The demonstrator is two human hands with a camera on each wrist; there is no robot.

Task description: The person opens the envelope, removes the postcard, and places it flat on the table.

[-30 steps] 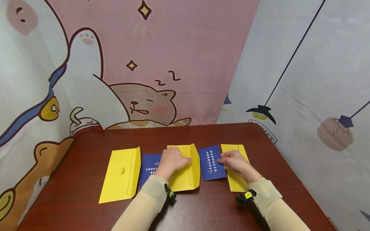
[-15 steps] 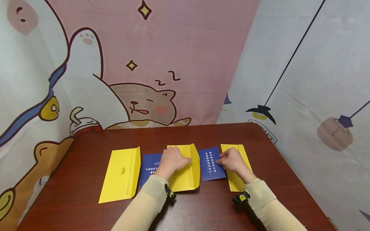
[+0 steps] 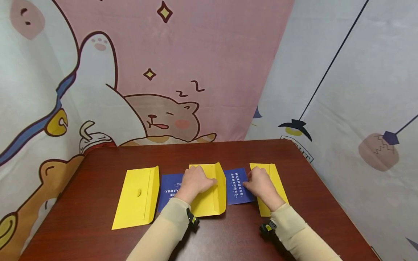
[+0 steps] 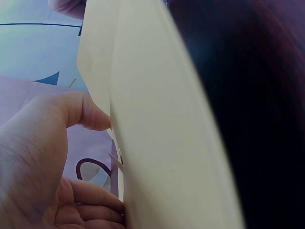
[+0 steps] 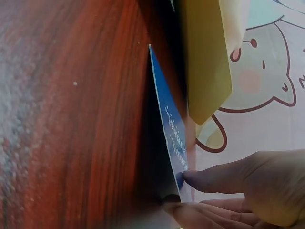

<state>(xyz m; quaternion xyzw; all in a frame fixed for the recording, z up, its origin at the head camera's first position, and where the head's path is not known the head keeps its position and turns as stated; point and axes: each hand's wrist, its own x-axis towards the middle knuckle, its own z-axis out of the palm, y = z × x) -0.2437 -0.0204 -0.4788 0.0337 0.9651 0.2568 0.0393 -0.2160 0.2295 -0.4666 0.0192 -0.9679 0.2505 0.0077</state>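
Note:
My left hand [image 3: 196,181] rests on the middle yellow envelope [image 3: 211,199], its thumb apart from the fingers. In the left wrist view, thumb and fingertips touch the same face of that envelope [image 4: 152,105], with a small tab between them. My right hand [image 3: 261,184] pinches the right edge of a blue card [image 3: 236,188] with white lettering. Beside the envelope's flap end, the card's left edge lies close to the flap; whether it goes inside cannot be told. In the right wrist view, thumb and fingers hold the near end of the card [image 5: 167,112].
Another yellow envelope [image 3: 135,199] with a small tab lies at the left. A second blue card [image 3: 169,188] lies between it and the middle envelope. A third yellow envelope [image 3: 277,177] lies partly under my right hand. The dark red table [image 3: 222,239] meets a patterned backdrop [image 3: 228,72].
My right hand has moved slightly left with the blue card, bringing it closer to the middle envelope's flap. My left hand and the other things have stayed in place.

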